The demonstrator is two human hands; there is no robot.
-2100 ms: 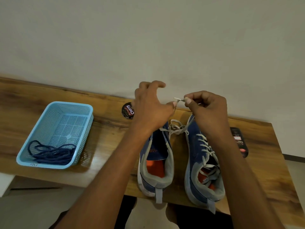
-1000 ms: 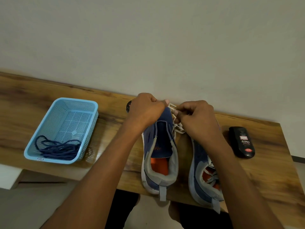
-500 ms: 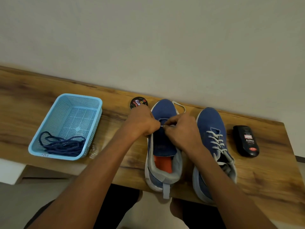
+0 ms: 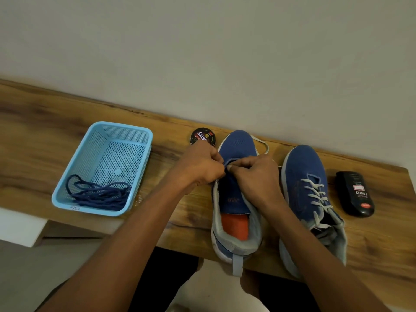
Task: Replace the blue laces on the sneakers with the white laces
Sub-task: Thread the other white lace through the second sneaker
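Two blue sneakers stand side by side on the wooden table (image 4: 45,136). The left sneaker (image 4: 236,145) has an open tongue and no lacing visible. A white lace (image 4: 264,145) loops out beside its toe. My left hand (image 4: 200,165) grips the left eyelet edge near the toe end. My right hand (image 4: 256,174) pinches the white lace end at the same spot, fingertips meeting the left hand's. The right sneaker (image 4: 306,176) carries white laces (image 4: 315,192) threaded through its eyelets. The blue laces (image 4: 99,194) lie in a light blue basket (image 4: 126,129).
A round black polish tin (image 4: 202,136) sits behind my left hand near the wall. A black polish bottle (image 4: 355,194) lies right of the right sneaker. The sneakers' heels overhang the table's front edge.
My hands came down from holding the lace above the shoes to the left sneaker's front eyelets. The camera view tilted down and shifted slightly.
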